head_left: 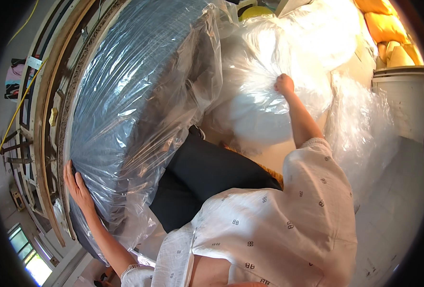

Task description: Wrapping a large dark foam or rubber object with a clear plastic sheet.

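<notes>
Clearly, from my distant post, I see both hands of the person busy with plastic. The left hand (78, 189) is quite open, its fingers nearly straight and a little apart, and it touches the border of the clear film (126, 105); whether it also pinches this film, I cannot tell. The clear film spreads across the left half of my view, over something bulky whose kind I cannot make out, just beside the curved-looking wooden frame (40, 148). The right hand (284, 86) is closed like a fist and grips the whitish plastic (255, 112), from which folds run out around the knuckles. This plastic lies ahead and to the right, near the crumpled transparent sheet (360, 124). Behind that sheet stands the white container (398, 100), with yellow sacks (386, 28) above it. Between the two hands are the dark trousers (212, 167) of the person.
</notes>
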Available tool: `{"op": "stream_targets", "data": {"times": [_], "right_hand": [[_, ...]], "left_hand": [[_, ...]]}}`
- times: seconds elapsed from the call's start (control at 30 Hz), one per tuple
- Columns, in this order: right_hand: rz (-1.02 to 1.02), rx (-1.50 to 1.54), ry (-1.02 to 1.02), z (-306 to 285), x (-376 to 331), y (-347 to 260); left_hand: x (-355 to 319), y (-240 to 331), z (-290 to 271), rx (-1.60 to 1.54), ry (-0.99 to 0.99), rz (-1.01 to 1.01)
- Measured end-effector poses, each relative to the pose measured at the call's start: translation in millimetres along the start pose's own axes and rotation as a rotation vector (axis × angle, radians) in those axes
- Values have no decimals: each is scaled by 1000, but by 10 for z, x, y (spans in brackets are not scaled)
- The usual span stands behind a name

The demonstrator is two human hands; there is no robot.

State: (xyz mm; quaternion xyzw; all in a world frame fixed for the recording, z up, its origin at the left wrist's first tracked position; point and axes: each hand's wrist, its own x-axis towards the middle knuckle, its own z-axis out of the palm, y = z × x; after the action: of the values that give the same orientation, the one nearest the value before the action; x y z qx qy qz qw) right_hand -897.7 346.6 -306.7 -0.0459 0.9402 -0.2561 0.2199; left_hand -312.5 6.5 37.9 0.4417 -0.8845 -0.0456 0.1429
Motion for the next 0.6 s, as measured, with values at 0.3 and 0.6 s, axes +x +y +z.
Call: {"op": "stream_targets", "data": {"times": [0.3, 0.6], "right_hand": [[-113, 1345, -42, -1099, -730, -17], [-887, 947, -749, -1602, -2798, -1390]], "left_hand": [[68, 1, -18, -120, 148, -61], [-166, 3130, 864, -1205, -415, 374]]}}
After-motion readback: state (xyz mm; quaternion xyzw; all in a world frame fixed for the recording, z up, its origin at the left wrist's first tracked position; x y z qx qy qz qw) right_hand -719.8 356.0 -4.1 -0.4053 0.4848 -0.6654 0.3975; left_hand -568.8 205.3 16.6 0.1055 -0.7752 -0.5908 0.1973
